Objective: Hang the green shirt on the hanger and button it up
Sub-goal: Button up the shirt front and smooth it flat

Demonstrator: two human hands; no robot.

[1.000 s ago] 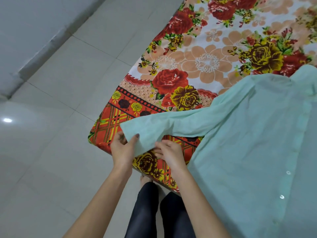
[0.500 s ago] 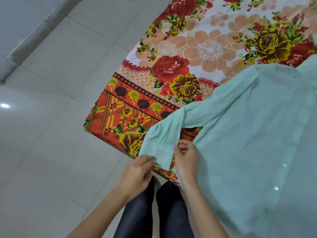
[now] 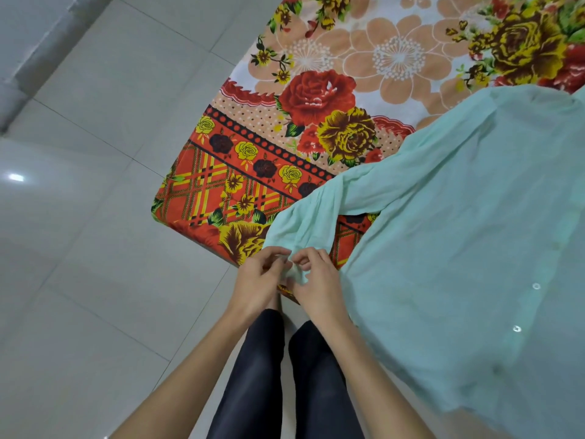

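Note:
A pale mint-green shirt [image 3: 468, 223] lies spread on a flower-patterned bed, filling the right of the view. Small white buttons run down its front placket at the lower right. Its left sleeve [image 3: 319, 213] reaches toward me over the bed's corner. My left hand [image 3: 258, 282] and my right hand [image 3: 313, 280] meet at the sleeve's cuff, and the fingertips of both pinch the cuff fabric between them. No hanger is in view.
The bed [image 3: 240, 191] has a red, orange and yellow floral sheet, its corner pointing toward my legs. Grey floor tiles [image 3: 95, 248] lie to the left, with a wall base at the far left. My legs in dark trousers stand below the hands.
The sleeve end has been drawn off the bed corner toward me. Both hands have come closer together and now pinch the cuff with the fingertips.

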